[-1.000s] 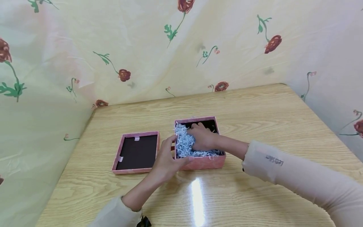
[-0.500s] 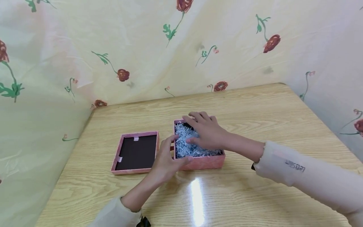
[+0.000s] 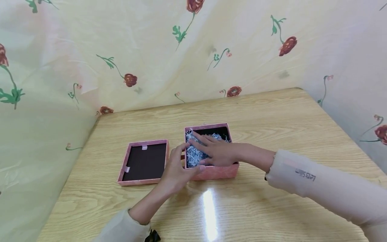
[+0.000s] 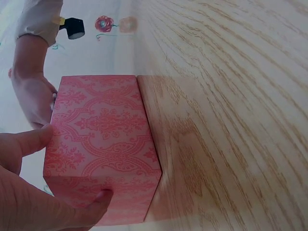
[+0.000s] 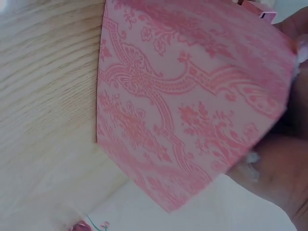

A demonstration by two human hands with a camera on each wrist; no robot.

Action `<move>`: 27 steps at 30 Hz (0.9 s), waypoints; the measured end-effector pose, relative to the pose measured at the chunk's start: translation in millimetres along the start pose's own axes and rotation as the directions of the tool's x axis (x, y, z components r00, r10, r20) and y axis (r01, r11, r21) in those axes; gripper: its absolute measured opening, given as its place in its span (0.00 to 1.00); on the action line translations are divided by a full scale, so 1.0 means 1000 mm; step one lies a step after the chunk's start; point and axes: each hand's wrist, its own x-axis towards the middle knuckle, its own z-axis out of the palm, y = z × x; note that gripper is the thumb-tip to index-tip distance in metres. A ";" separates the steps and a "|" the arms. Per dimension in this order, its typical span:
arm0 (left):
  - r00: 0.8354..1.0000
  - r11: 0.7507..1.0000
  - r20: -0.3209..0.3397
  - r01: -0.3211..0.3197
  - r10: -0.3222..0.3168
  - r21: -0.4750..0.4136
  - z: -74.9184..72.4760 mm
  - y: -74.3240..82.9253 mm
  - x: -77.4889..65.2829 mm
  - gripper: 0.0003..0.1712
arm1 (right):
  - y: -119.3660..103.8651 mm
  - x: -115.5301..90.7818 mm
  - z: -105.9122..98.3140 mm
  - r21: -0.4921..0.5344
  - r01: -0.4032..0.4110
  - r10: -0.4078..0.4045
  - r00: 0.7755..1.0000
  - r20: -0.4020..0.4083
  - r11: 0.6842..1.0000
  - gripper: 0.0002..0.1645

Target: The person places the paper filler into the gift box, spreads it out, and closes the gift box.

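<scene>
Some blue paper bits [image 3: 194,157] lay in pink box [image 3: 217,172] on wooden table [image 3: 266,124]. Left hand [image 3: 176,170] gripped box corner, thumb in front. Right hand [image 3: 219,152] touched bits, fingers straight and spread.

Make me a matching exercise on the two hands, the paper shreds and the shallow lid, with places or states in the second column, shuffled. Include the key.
Column one
1. Paper shreds
2. Shallow lid
3. Left hand
4. Right hand

Column two
A. Gripping the near left corner of the pink box
B. On the table, black inner face up
C. Extended over the box's contents from the right
D. Pale blue, loose inside the box

Right pairs: 1-D, 2-B, 3-A, 4-C
</scene>
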 end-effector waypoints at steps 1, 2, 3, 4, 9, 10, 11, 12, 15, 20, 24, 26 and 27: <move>1.000 1.000 -0.002 -0.005 0.005 0.000 0.000 0.000 0.000 0.49 | 0.001 0.003 0.000 0.008 -0.012 0.012 0.999 0.046 1.000 0.45; 1.000 1.000 -0.004 -0.008 0.008 0.002 0.000 -0.001 0.001 0.49 | 0.003 0.006 0.000 0.011 -0.031 0.030 0.995 0.090 0.999 0.45; 1.000 1.000 -0.007 -0.011 0.011 0.004 0.001 -0.001 0.001 0.48 | 0.004 0.009 0.001 0.009 -0.043 0.042 0.991 0.125 0.999 0.44; 1.000 1.000 -0.010 -0.010 0.010 0.006 0.001 -0.001 0.001 0.48 | 0.005 0.012 0.001 0.006 -0.051 0.049 0.986 0.156 0.999 0.44; 1.000 1.000 -0.021 -0.011 0.011 0.010 0.002 -0.001 0.003 0.48 | 0.010 0.022 0.007 -0.009 -0.068 0.068 0.970 0.231 0.998 0.42; 1.000 1.000 -0.021 -0.009 0.010 0.011 0.002 -0.001 0.003 0.48 | 0.010 0.023 0.008 -0.010 -0.070 0.070 0.970 0.234 0.998 0.42; 1.000 1.000 -0.022 -0.009 0.009 0.013 0.002 -0.001 0.003 0.48 | 0.010 0.023 0.008 -0.012 -0.071 0.071 0.971 0.229 0.997 0.42; 1.000 1.000 -0.023 -0.007 0.007 0.013 0.002 -0.001 0.003 0.48 | 0.010 0.023 0.007 -0.016 -0.077 0.079 0.971 0.224 0.997 0.41; 1.000 1.000 -0.019 -0.005 0.005 0.012 0.001 -0.001 0.002 0.48 | 0.007 0.020 0.003 -0.027 -0.082 0.086 0.979 0.185 0.996 0.41; 1.000 1.000 -0.005 -0.009 0.009 -0.001 0.001 0.000 0.002 0.48 | -0.001 0.005 -0.013 -0.012 -0.083 0.084 0.994 0.063 0.996 0.41; 1.000 1.000 -0.005 -0.008 0.008 -0.003 0.001 0.000 0.002 0.48 | -0.005 -0.006 -0.025 0.009 -0.072 0.072 0.997 -0.038 0.997 0.41; 1.000 1.000 -0.007 -0.007 0.007 -0.002 0.001 0.000 0.002 0.48 | -0.006 -0.009 -0.029 0.021 -0.071 0.073 0.993 -0.089 0.997 0.41; 1.000 1.000 -0.006 -0.008 0.008 -0.001 0.001 0.000 0.002 0.48 | -0.007 -0.010 -0.031 0.034 -0.075 0.078 0.991 -0.111 0.997 0.41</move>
